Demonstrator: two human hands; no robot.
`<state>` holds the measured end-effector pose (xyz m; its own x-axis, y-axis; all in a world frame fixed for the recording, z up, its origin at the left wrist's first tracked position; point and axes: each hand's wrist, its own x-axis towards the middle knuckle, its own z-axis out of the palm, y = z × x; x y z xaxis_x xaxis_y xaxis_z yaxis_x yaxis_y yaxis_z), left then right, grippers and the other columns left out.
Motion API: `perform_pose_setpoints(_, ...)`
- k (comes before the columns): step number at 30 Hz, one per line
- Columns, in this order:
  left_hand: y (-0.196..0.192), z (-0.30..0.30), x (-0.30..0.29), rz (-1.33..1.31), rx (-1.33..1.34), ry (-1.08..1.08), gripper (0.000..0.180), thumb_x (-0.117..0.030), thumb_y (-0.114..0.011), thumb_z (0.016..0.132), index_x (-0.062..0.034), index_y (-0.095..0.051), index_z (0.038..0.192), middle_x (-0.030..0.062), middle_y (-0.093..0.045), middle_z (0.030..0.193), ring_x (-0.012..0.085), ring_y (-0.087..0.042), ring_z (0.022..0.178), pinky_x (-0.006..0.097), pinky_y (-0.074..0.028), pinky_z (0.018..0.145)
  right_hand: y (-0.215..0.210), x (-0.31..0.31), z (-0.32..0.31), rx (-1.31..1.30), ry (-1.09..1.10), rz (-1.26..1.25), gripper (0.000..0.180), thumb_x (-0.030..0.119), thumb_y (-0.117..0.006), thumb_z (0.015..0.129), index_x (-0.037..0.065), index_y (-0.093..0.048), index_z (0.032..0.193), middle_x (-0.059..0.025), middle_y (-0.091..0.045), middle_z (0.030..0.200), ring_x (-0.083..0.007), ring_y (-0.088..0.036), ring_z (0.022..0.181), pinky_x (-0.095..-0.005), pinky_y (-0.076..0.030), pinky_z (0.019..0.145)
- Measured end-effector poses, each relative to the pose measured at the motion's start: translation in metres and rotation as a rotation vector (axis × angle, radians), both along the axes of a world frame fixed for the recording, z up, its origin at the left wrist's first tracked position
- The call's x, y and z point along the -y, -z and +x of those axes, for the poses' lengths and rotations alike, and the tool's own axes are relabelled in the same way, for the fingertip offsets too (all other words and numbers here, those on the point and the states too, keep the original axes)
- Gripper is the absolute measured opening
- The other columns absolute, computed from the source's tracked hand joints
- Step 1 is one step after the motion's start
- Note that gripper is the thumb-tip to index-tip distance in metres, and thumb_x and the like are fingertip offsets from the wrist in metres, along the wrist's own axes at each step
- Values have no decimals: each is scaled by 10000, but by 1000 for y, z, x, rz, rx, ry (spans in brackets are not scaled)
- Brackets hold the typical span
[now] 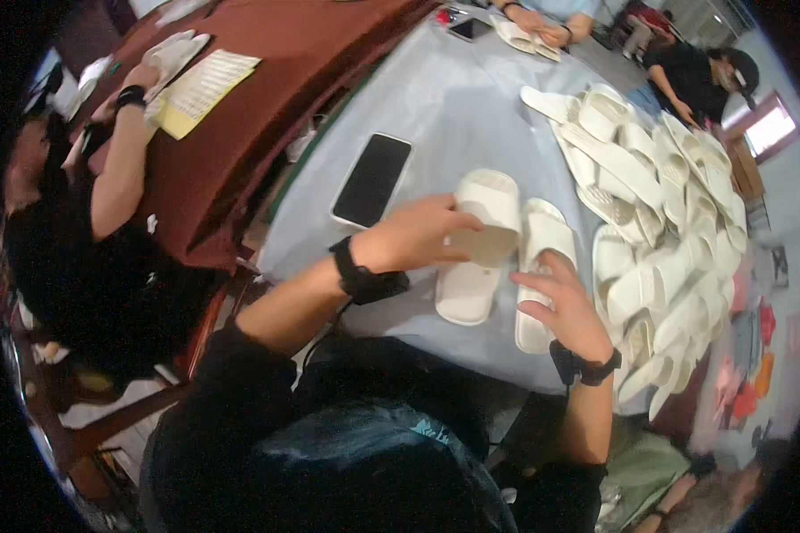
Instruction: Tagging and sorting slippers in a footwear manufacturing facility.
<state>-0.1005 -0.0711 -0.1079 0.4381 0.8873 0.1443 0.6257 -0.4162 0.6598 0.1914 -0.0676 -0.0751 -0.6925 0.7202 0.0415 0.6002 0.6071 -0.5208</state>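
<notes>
A pair of cream slide slippers lies side by side on the grey-covered table in front of me, straps toward the far side. My left hand (422,233) reaches over the left slipper (489,197), its slightly curled fingers apart against the strap's left side. Over the right slipper (547,231) is my right hand (564,302), fingers spread above the footbed and covering part of it. I cannot make out how firmly either hand touches. Both wrists wear black bands. Left of the slippers lies a smartphone (373,180) with a dark screen.
A big heap of cream slippers (658,204) covers the table's right side. At the far end, another person's hands (542,31) hold slippers. On the left, a brown-covered table (240,115) bears a yellow sheet (203,91), and a person handles a pale slipper there.
</notes>
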Motion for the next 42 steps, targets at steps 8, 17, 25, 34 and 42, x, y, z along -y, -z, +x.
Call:
perform_pose_setpoints(8,5,2,4,50,60,6,434,-261,-738,818,-54,-617,1179,173,-566,1083,341,-554,1021,411,-452,889,5,-18,-33,-95,19,-91,447,158,-713,797,61,-608,1220,-138,-514,936,-330,-513,935,-401,-418,859)
perform_pose_setpoints(17,-18,-21,-5,53,-3,-34,403,-203,-743,804,-57,-625,1160,156,-607,1061,340,-561,1046,404,-453,911,-19,-25,-5,-153,110,-187,344,108,-679,852,47,-626,1186,-148,-675,1023,-257,-645,903,-337,-500,790)
perform_pose_setpoints(25,5,-43,-11,124,-649,-629,857,-274,-784,744,-260,-327,1469,258,-365,1342,476,-374,1229,583,-431,950,-17,-74,18,-324,320,-57,287,116,-664,868,28,-649,1140,-141,-704,951,-195,-659,817,-303,-501,729)
perform_pose_setpoints(34,15,-61,-9,89,-398,-739,900,-234,-748,656,-283,-350,1460,255,-405,1291,471,-441,1155,555,-471,890,40,-97,8,-245,20,127,474,215,-714,812,90,-602,1256,-170,-595,1225,-358,-514,1140,-406,-405,979)
perform_pose_setpoints(42,13,-81,-16,-30,-410,-710,844,-265,-741,705,-278,-362,1459,304,-390,1342,499,-407,1207,551,-420,981,36,-89,-1,-351,138,-5,603,124,-781,711,55,-578,1275,-159,-589,1231,-324,-543,1099,-379,-435,943)
